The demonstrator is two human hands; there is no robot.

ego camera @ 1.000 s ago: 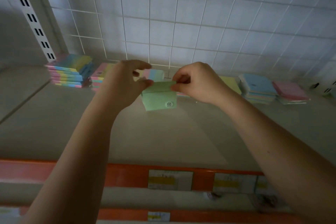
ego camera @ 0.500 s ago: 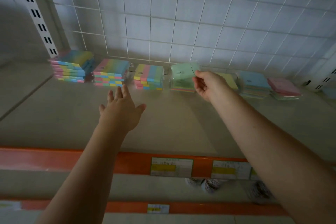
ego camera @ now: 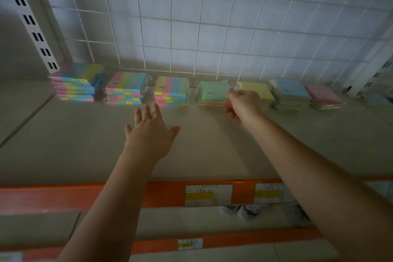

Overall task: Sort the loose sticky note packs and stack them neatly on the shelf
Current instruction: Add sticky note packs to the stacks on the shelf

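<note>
The right hand [ego camera: 241, 103], at about one o'clock in the view, pinches the right edge of the green sticky note pack [ego camera: 213, 91], which lies on top of a stack at the back of the shelf [ego camera: 63, 140]. The left hand [ego camera: 148, 134] hovers spread, holding nothing, with multicoloured stacks [ego camera: 127, 89] at eleven o'clock beyond it.

price labels [ego camera: 208, 195] on shelf edge, print too blurry, nothing legible
</note>
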